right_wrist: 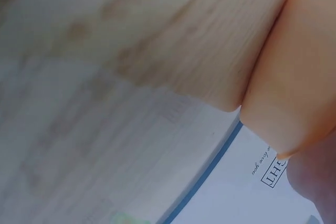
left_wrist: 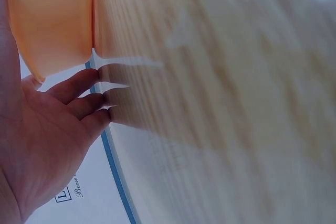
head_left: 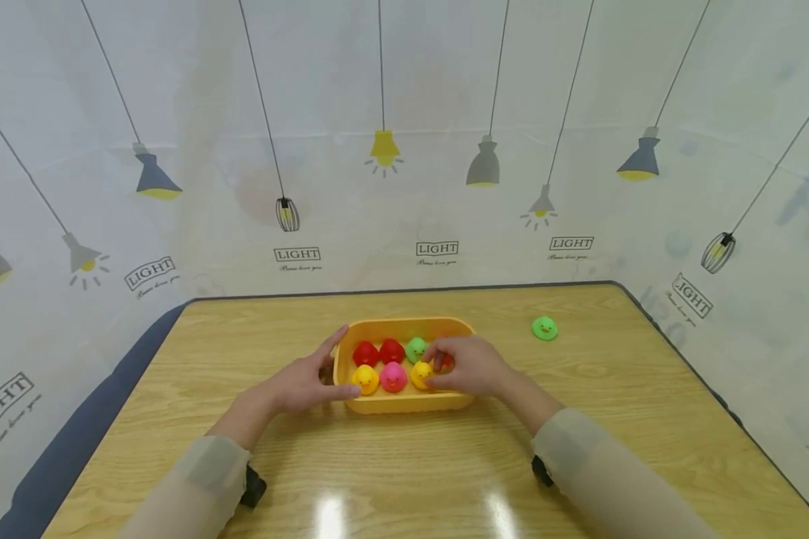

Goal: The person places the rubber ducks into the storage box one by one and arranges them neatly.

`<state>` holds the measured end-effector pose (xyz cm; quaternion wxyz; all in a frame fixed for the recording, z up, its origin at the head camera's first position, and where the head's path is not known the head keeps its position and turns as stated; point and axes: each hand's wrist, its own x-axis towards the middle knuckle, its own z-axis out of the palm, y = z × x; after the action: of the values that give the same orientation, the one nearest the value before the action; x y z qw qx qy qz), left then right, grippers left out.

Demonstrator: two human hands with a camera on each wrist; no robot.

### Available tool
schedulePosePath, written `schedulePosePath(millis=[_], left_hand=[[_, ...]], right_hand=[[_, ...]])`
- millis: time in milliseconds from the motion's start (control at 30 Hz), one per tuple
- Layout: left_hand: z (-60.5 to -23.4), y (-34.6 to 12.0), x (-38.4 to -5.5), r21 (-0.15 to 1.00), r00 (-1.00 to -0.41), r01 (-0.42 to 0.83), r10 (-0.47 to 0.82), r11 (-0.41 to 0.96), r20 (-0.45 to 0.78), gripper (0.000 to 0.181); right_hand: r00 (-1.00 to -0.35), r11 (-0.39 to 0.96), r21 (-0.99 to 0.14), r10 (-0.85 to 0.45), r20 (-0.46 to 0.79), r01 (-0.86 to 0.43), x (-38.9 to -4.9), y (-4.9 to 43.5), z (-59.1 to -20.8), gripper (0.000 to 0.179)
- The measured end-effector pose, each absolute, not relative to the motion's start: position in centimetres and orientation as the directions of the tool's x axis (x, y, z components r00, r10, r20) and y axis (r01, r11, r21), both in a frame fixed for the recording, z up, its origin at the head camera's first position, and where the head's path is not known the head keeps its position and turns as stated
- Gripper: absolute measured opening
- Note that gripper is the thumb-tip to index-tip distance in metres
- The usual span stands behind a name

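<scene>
A yellow-orange plastic tray (head_left: pixel 407 405) holds several small rubber ducks. Its far row has two red ducks (head_left: pixel 392 352) and a green duck (head_left: pixel 416 349); nearer are a yellow duck (head_left: pixel 365 379), a pink duck (head_left: pixel 394 377) and another yellow duck (head_left: pixel 421 375). My left hand (head_left: pixel 303 380) spans the tray's left end, thumb at the near corner, index finger at the far one. Its other fingers touch the table in the left wrist view. My right hand (head_left: pixel 475 365) reaches inside and pinches the right-hand yellow duck. Beneath that hand, another red duck (head_left: pixel 447 361) is partly hidden.
A bright green duck (head_left: pixel 544 328) lies on the wooden table (head_left: pixel 391 464), to the right of the tray and toward the far edge. White curtain-like sheets (head_left: pixel 404 209) printed with hanging lamps enclose the table at the back and sides.
</scene>
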<state>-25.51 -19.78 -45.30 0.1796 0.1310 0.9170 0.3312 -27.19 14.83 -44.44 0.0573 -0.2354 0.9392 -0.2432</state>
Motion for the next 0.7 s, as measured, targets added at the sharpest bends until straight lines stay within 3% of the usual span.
schedulePosePath(millis=[233,700], left_hand=[[-45.61,-19.90,-25.63,0.650,-0.903,0.123,0.357,0.750,-0.240,0.120],[-45.39,-19.76,-25.52,0.652,-0.902,0.118,0.355,0.749,-0.244,0.120]], right_hand=[[-0.888,0.807,-0.427,-0.459,-0.021,-0.408,-27.33,14.59,-44.46,0.028],[-0.888,0.798,-0.457,-0.459,-0.036,-0.394,-27.35,14.64,-44.44,0.027]])
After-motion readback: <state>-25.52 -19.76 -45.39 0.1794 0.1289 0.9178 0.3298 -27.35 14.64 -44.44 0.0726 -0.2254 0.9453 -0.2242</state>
